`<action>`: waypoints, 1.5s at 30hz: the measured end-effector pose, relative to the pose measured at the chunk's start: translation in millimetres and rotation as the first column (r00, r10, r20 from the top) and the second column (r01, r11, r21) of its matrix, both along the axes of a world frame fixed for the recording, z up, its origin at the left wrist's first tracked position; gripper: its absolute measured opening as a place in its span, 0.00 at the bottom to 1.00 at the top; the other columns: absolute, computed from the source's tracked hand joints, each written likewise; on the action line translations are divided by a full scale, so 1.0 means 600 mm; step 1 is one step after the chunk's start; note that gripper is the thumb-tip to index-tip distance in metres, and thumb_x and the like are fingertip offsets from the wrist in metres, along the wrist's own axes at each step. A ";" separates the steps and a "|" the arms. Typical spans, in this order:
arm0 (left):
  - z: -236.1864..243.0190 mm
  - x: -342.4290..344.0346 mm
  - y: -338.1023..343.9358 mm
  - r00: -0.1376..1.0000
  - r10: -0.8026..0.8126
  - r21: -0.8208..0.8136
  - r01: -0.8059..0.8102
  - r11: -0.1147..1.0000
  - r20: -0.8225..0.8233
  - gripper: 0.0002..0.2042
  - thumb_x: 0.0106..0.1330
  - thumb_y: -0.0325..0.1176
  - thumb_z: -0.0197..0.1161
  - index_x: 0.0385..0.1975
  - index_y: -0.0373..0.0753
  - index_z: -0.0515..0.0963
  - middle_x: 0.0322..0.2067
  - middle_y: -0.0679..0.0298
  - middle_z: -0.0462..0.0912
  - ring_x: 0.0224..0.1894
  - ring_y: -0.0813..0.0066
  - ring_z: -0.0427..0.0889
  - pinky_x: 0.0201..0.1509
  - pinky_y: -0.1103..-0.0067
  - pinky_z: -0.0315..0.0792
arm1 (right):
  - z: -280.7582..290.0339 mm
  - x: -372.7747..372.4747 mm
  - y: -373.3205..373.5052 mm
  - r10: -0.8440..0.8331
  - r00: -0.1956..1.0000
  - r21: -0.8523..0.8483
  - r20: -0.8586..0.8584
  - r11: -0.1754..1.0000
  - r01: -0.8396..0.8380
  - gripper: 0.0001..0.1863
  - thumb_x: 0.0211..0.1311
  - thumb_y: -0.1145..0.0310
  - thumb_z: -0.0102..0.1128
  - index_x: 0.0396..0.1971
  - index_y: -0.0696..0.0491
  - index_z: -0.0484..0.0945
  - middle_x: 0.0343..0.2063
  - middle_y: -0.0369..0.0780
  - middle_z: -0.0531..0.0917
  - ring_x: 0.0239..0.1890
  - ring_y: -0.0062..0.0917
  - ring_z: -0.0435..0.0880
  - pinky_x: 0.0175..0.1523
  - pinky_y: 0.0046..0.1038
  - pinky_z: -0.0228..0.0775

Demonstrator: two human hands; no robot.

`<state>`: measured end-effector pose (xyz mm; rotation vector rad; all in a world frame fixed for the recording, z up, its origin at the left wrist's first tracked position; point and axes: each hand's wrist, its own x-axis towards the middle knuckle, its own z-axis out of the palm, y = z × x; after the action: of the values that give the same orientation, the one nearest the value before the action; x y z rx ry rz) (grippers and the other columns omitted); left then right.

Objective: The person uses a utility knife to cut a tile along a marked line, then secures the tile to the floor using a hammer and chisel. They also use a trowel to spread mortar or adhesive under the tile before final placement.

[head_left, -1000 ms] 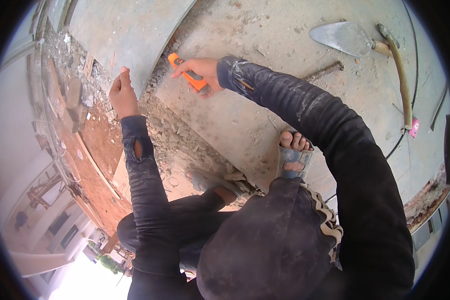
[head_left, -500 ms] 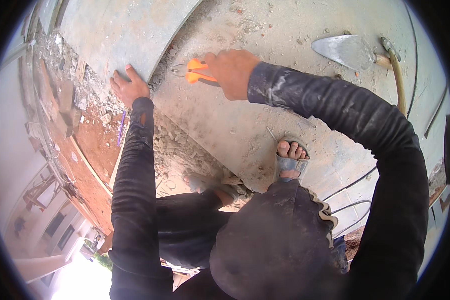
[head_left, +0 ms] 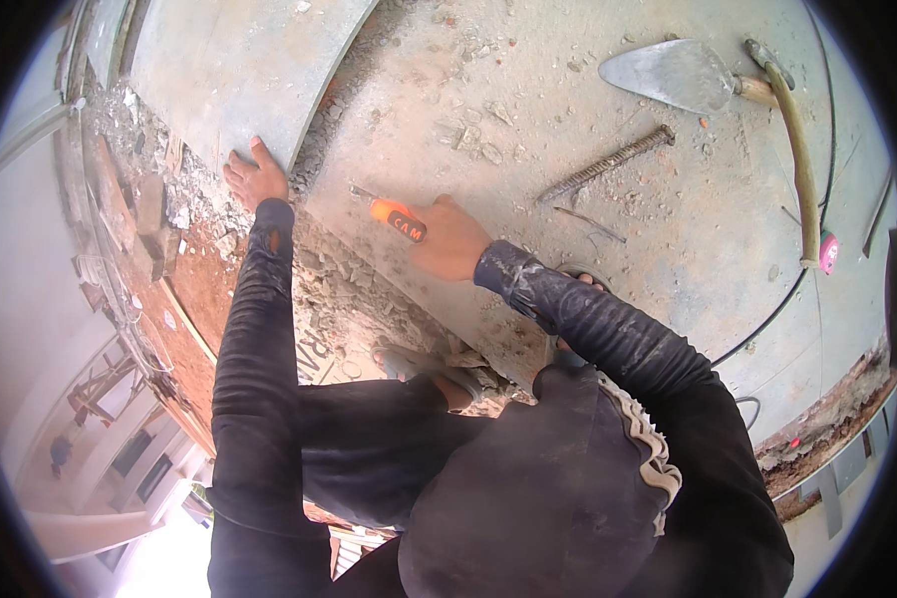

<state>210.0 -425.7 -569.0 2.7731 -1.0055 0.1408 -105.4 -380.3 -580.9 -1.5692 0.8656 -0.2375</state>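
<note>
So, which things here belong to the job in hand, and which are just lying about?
Apparently in use:
orange-handled tool, in the right hand
grey sheet, left hand at its edge

Apparently just lying about:
trowel
wooden-handled hammer
rusty ribbed bar

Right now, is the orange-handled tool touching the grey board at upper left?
Apart: the head view shows rubble in the gap between the orange-handled tool, held in the right hand, and the grey board.

Orange-and-black pliers [head_left: 399,218] sit in the right hand [head_left: 451,241], tip pointing left; the grey sheet [head_left: 234,75] lies under the left hand [head_left: 257,181].
</note>
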 end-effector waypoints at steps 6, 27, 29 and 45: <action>0.050 -0.185 0.091 0.990 -0.034 -0.383 0.084 0.920 0.137 0.28 0.65 0.41 0.60 0.58 0.27 0.63 0.57 0.44 0.64 0.63 0.48 0.59 0.64 0.61 0.59 | 0.038 0.010 -0.034 -0.052 0.985 0.105 -0.163 0.992 0.070 0.20 0.50 0.57 0.57 0.32 0.60 0.81 0.31 0.54 0.83 0.39 0.46 0.83 0.48 0.42 0.73; 0.095 -0.343 0.135 -0.042 -0.068 -0.037 -0.520 0.854 -0.997 0.20 0.74 0.46 0.45 0.40 0.32 0.73 0.26 0.65 0.73 0.27 0.76 0.76 0.37 0.74 0.78 | 0.010 0.085 -0.102 -0.154 0.987 0.532 0.048 0.840 0.105 0.19 0.51 0.60 0.53 0.22 0.65 0.77 0.16 0.46 0.80 0.14 0.30 0.78 0.21 0.32 0.70; 0.074 -0.329 0.155 -0.045 -0.083 -0.048 -0.511 0.858 -0.996 0.19 0.74 0.44 0.48 0.42 0.30 0.72 0.27 0.62 0.75 0.27 0.74 0.77 0.38 0.72 0.81 | 0.020 0.081 -0.096 -0.161 0.985 0.545 0.066 0.832 0.099 0.16 0.51 0.63 0.53 0.22 0.64 0.76 0.14 0.41 0.77 0.11 0.24 0.74 0.17 0.29 0.65; 0.056 -0.238 0.168 0.168 -0.096 -0.156 -0.387 0.909 -0.981 0.17 0.75 0.38 0.45 0.46 0.27 0.70 0.30 0.58 0.76 0.26 0.73 0.77 0.38 0.67 0.83 | 0.047 0.164 -0.127 -0.069 0.996 0.230 -0.062 0.970 0.081 0.23 0.51 0.52 0.55 0.23 0.62 0.82 0.23 0.51 0.83 0.27 0.40 0.85 0.34 0.37 0.75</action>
<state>67.3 -325.0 -535.6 1.8174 -0.2223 -1.2006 -6.8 -456.7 -552.7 -1.3309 0.9605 -0.1425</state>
